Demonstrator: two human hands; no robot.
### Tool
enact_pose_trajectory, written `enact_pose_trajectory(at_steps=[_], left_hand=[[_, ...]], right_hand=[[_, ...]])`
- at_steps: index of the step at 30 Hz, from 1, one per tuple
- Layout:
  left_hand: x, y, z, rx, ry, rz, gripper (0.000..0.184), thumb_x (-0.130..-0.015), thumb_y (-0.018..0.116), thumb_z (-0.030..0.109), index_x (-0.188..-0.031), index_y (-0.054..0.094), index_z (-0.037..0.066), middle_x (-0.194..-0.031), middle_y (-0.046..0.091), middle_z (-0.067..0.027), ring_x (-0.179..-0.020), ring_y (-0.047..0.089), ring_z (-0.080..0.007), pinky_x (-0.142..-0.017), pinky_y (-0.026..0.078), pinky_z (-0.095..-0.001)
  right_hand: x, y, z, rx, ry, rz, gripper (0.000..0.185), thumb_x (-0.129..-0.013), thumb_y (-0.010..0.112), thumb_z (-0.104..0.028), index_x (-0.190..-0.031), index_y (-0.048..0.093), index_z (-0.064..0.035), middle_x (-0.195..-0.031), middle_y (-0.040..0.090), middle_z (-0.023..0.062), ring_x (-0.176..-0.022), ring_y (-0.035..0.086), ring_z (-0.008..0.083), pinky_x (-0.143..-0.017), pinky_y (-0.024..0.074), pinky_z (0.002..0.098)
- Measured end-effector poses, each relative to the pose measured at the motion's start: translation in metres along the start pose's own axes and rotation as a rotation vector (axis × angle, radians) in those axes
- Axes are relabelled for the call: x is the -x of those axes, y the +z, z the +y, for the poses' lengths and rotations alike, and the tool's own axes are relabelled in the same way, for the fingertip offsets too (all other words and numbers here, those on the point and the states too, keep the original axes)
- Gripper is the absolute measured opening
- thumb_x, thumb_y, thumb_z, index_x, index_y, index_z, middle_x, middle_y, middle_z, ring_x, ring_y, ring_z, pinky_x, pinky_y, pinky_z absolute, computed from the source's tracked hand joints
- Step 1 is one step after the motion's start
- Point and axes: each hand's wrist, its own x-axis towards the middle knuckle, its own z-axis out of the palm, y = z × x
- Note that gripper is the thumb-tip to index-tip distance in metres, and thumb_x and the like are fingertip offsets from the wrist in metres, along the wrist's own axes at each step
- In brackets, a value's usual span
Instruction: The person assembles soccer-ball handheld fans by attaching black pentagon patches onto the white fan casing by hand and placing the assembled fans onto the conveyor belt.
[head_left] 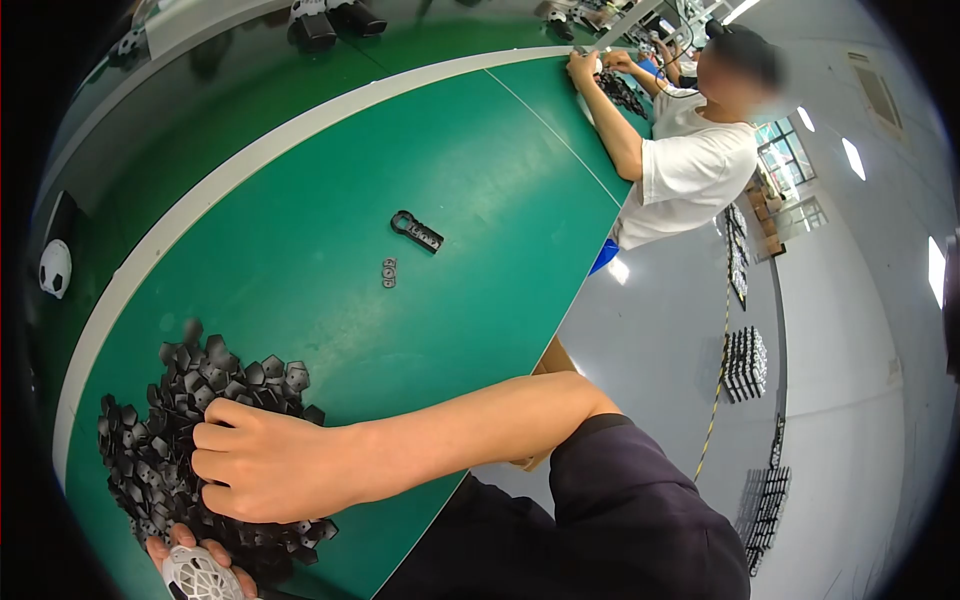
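At the near left of the green worktop (480, 160), the left hand (215, 550) grips a white latticed ball shell (203, 578) beside a heap of black plates (150, 465), over which the right hand (262, 462) curls, fingertips hidden so I cannot tell its hold, with a grey three-lobed part (389, 273) and a black ring-ended bracket (420, 235) farther off.

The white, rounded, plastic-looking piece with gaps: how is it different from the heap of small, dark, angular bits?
The white piece is one rounded thing; the dark heap is many angular bits. The white piece has a webbed pattern; the dark heap's bits look mostly solid. The left hand holds the white piece, while the dark heap lies on the green table. Neither shows whole.
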Motion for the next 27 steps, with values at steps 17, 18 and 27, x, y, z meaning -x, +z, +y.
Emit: enact_pose_trajectory(at_steps=[17,18,27], left_hand=[[-0.005,0.001,-0.005,-0.905,0.448,0.064,0.078,-0.07,0.062,0.053,-0.118,0.038,-0.004,-0.117,0.044,-0.0235,-0.098,0.049,-0.0329,-0.079,0.046,-0.0382],[-0.005,0.001,-0.006,-0.892,0.462,0.055,0.078,-0.07,0.061,0.053,-0.118,0.038,-0.004,-0.117,0.044,-0.0235,-0.098,0.049,-0.033,-0.079,0.045,-0.0382],[-0.001,-0.01,0.001,-0.934,0.507,0.049,0.076,-0.073,0.049,0.057,-0.116,0.04,-0.004,-0.117,0.044,-0.0235,-0.098,0.048,-0.0342,-0.083,0.043,-0.0417]], right_hand=[[-0.016,0.001,-0.024,-0.73,0.193,0.359,0.003,-0.075,0.058,-0.003,-0.074,0.058,0.0003,-0.072,0.056,0.0107,-0.061,0.058,0.0238,-0.049,0.0453,0.0311],[-0.016,0.002,-0.027,-0.752,0.22,0.39,0.003,-0.072,0.058,-0.003,-0.071,0.059,0.0006,-0.068,0.057,0.0115,-0.059,0.058,0.0252,-0.049,0.0452,0.0321],[-0.022,-0.001,-0.043,-0.962,0.441,0.471,0.006,-0.069,0.056,0.001,-0.064,0.057,0.0037,-0.06,0.057,0.0159,-0.048,0.054,0.029,-0.045,0.0422,0.0339]])
